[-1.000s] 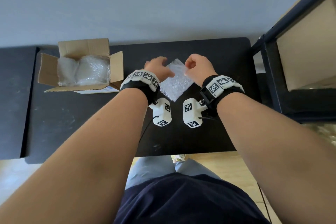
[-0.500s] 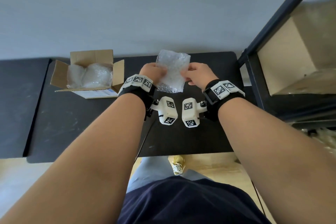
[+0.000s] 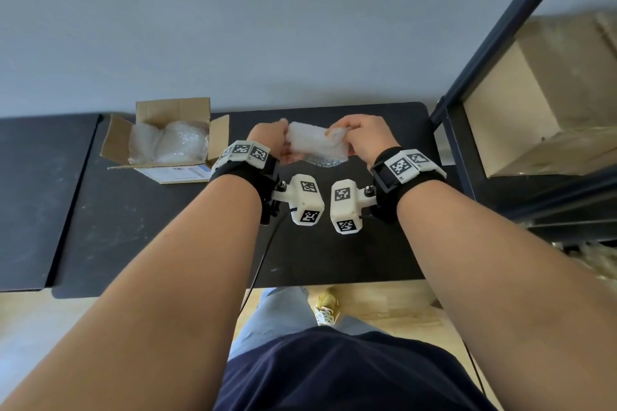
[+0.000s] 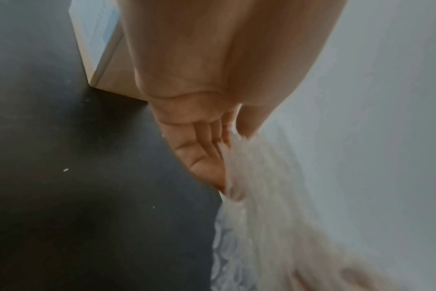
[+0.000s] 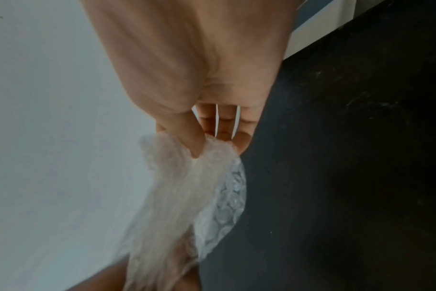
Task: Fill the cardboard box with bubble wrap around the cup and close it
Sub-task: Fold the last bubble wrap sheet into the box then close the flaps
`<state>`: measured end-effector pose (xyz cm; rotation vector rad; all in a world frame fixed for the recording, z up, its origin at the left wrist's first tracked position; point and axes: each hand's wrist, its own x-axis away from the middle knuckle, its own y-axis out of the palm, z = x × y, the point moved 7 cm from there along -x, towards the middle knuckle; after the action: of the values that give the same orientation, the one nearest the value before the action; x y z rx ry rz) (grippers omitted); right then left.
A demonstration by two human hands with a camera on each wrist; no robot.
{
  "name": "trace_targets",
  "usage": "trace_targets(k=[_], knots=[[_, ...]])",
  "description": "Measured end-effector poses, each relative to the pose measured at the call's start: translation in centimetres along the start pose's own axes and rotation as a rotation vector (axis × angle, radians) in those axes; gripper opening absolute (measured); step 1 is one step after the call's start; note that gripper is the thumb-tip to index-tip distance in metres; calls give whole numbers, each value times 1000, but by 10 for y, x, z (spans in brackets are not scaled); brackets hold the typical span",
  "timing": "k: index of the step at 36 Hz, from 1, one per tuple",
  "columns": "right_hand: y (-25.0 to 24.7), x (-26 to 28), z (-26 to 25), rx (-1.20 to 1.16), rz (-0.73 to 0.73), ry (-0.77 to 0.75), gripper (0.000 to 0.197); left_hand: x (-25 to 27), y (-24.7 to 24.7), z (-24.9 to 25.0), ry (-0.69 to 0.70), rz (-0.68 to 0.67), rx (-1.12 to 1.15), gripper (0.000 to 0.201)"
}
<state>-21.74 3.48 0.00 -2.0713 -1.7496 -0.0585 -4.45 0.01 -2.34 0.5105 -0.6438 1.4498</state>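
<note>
Both wrist views are smeared by motion blur, so the clear crumpled sheet of bubble wrap (image 3: 315, 147) reads only as a pale streak there (image 4: 259, 196) (image 5: 187, 189). The left hand (image 3: 268, 138) pinches its left end between thumb and fingers (image 4: 207, 157); the right hand (image 3: 362, 137) pinches the right end, thumb pressed into the plastic (image 5: 189, 141). The sheet hangs between them above the matte black tabletop (image 3: 334, 253), and whether its lower edge touches the top cannot be told.

At ten o'clock from the hands sits the open brown cardboard box (image 3: 173, 110), flaps up, already stuffed with more bubble wrap (image 3: 170, 143); the cup cannot be made out inside. A printed white label (image 3: 180, 173) shows on its near side. At three o'clock a dark metal shelf frame (image 3: 467, 103), cut off by the picture's edge, holds a blurred tan carton (image 3: 551, 103). A plain grey wall (image 3: 267, 27) stands behind; pale wood floor (image 3: 374, 300) lies below.
</note>
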Motion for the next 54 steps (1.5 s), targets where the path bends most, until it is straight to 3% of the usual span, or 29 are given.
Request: trace_targets(k=[4,8,15,19,23,32,35,38,42,46,54], knots=[[-2,8,-14,127,34,-79,43,7,2,3,-42,-85,49,47],[1,13,-25,217,60,-139,47,14,2,6,-21,-126,-67,19],[6,11,-18,217,41,-51,43,13,-22,22,198,4,-275,37],[17,11,-18,175,-35,-27,35,13,-28,19,218,-42,-308,36],[36,14,-22,338,-140,-34,42,17,-27,19,251,-95,-283,34],[65,13,-38,483,-75,-20,10,18,-54,32,405,102,-504,24],[77,9,-50,480,7,-22,3,14,-74,40,469,162,-560,20],[89,8,-65,448,97,-32,3,15,-102,48,505,242,-565,11],[114,6,-83,376,178,-52,11,13,-150,63,557,332,-672,26],[139,6,-99,312,246,-74,20,4,-190,67,533,334,-800,32],[179,1,-116,427,302,-93,10,-17,-224,50,564,276,-1151,44]])
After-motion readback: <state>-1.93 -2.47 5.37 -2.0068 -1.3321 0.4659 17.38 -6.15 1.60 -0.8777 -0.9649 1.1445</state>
